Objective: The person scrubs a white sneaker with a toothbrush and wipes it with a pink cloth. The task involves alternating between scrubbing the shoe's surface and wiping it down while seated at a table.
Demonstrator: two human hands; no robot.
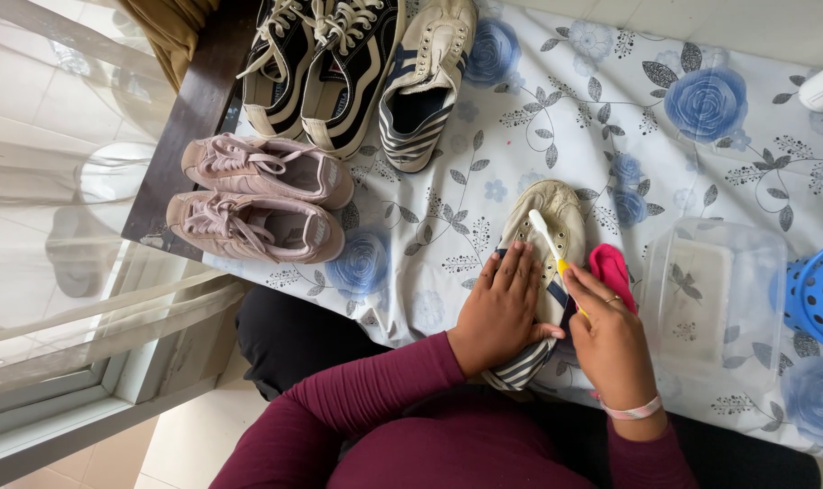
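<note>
Centrally, the cream striped shoe lies on the floral tablecloth at the near table edge; left hand is spread flat on its side, right hand pinches a toothbrush whose head rests on the toe. Just right of the shoe: pink cloth, then a clear plastic tub and blue basket. Beyond the shoe sits its mate; left of that, black sneakers and pink sneakers.

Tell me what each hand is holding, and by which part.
The right hand holds a toothbrush by its yellow handle end. The left hand lies flat on the cream striped shoe, pressing its side rather than gripping it.
</note>
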